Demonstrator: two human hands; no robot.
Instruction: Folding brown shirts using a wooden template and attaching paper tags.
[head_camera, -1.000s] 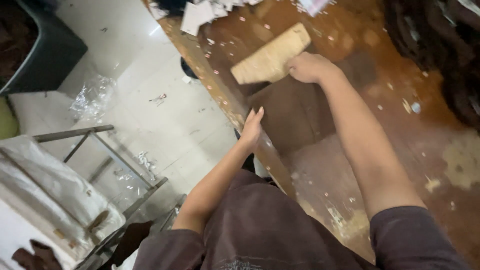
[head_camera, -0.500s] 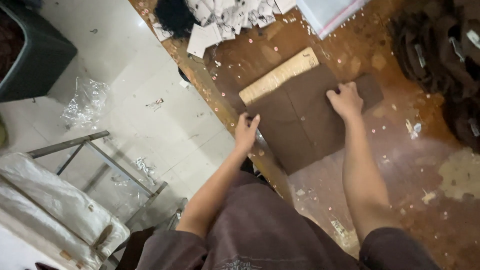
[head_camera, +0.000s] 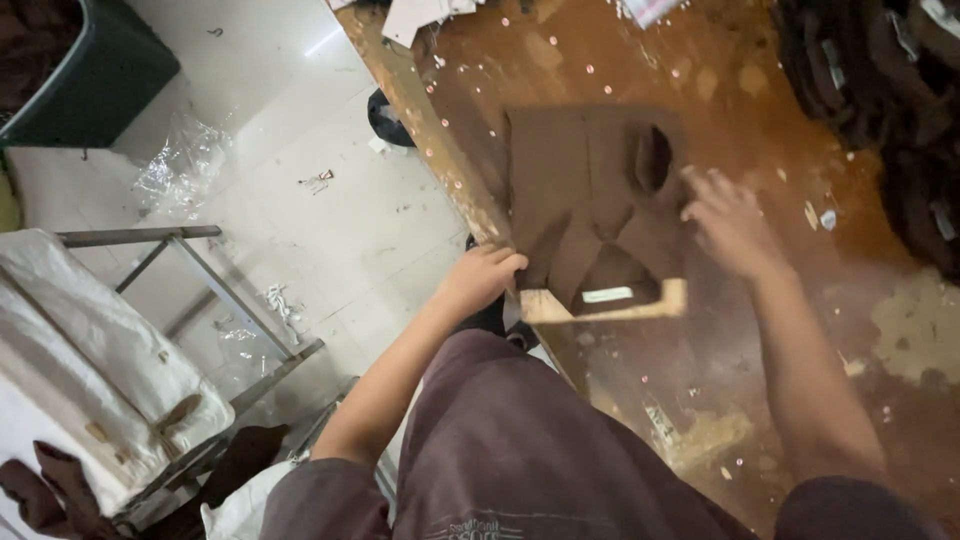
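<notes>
Left hand (head_camera: 480, 278) pinched the brown garment (head_camera: 590, 195) and cardboard (head_camera: 610, 305) at the table edge (head_camera: 440, 165), right hand (head_camera: 730, 225) hovered open-fingered and blurred above, so the fold risked sliding floorward.

Dark brown folded garment (head_camera: 590, 200) between the hands, tan cardboard (head_camera: 600, 305) under its near edge, on a worn orange-brown table (head_camera: 700, 60) speckled with pale flecks

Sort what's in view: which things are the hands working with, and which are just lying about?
In hand: brown folded garment; cardboard folding board; left hand gripping the garment's edge; right hand blurred above it.

Lying about: dark garment pile; paper scraps; dark bin; metal rack.
</notes>
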